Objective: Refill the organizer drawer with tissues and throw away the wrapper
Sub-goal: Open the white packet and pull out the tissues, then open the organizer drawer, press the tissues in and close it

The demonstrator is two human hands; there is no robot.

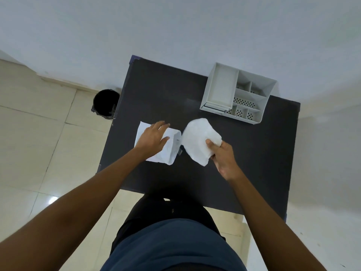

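Table: dark top, taken as the landmark for all places below. Person stands at its near edge, both arms reaching over it

Organizer: grey, at the table's far right corner. Its drawer looks pulled out and bare inside; perforated compartments sit to the right of it. Well apart from both hands

Bin: black, on the floor just off the table's far left corner

Wrapper: white, lying on the table left of centre, mouth open toward the stack. Left hand rests flat on top of it, fingers spread and loose, pressing rather than gripping

Tissues: white stack at table centre, clear of the wrapper or very nearly so; the two ends look almost touching. Right hand pinches the stack's near right corner, thumb on top, fingers curled under

Risks, judged from this layout:
- Stack is held by one corner only and already bows. Carried that way to the drawer, the loose sheets could fan out or shed onto the table
- Bowed stack may catch on the drawer rim and crumple instead of lying flat. Drawer looks narrow against the stack, though I cannot tell the fit
- Wrapper is light; once the left hand lifts it could slide off the table's left edge
- Bin sits low and partly under the table edge, so a toss from here could miss
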